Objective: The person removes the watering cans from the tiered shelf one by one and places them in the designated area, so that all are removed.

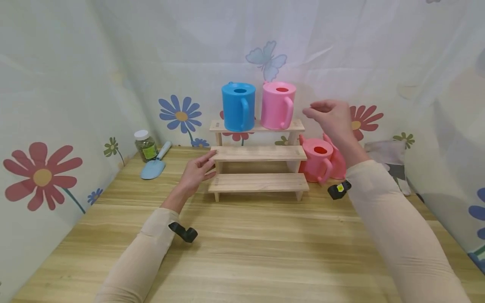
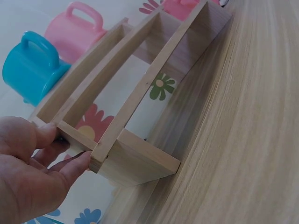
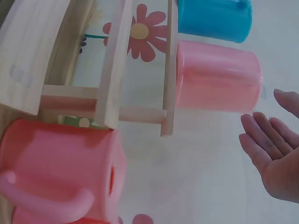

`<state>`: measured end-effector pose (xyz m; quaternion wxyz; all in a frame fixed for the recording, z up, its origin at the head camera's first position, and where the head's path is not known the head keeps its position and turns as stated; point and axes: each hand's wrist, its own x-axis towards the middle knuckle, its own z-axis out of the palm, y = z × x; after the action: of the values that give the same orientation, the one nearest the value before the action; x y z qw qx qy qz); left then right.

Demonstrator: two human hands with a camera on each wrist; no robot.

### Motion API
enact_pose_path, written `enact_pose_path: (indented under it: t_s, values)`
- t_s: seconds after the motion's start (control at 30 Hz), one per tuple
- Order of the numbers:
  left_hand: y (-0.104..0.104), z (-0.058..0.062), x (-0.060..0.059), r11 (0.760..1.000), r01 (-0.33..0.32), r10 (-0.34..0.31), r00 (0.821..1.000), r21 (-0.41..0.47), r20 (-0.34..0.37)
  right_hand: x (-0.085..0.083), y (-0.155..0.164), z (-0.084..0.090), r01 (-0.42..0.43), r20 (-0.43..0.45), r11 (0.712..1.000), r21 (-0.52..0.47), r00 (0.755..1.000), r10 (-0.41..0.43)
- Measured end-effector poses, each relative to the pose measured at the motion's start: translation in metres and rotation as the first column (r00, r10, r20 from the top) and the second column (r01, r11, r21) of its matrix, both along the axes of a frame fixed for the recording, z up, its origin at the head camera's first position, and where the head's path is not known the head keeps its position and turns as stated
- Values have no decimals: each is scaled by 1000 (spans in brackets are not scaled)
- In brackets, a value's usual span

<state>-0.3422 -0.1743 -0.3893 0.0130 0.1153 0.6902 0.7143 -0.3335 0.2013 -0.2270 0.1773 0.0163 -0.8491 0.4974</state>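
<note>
A three-step wooden stand [image 1: 259, 182] stands on the table. On its top step are a blue watering can [image 1: 233, 107] and a light pink watering can [image 1: 272, 107], side by side with handles facing me. My left hand [image 1: 193, 173] touches the stand's left end, fingertips at the middle and bottom steps; the left wrist view shows its fingers [image 2: 74, 169] against the step ends. To the right of the light pink can, my right hand [image 1: 333, 120] is raised in the air, fingers loosely bent and holding nothing. The right wrist view shows a gap between them.
Darker pink watering cans [image 1: 313, 162] stand on the table against the stand's right side. At the back left are a white-lidded jar [image 1: 145, 145] and a light blue trowel [image 1: 153, 169]. A grey-and-white packet [image 1: 388, 158] leans at the back right, by the flowered curtain [image 1: 212, 38].
</note>
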Motion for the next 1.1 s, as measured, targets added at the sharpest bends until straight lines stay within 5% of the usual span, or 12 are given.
enact_pose_path:
  t_s: [0.23,0.5,0.8,1.1]
  values:
    - [0,1,0,1000,-6,6,1000,5,4,-18,-33,21,14,68,999,35,998,-16]
    - [1,3,2,1000,0,1,1000,-5,5,-32,-57,25,87,69,996,6,994,-87]
    - [2,3,-1,1000,0,0,1000,-8,4,-39,-61,30,184,113,983,-21,977,-180]
    - [1,2,-1,1000,9,-9,1000,-8,12,-36,-53,24,172,151,981,-94,976,-156]
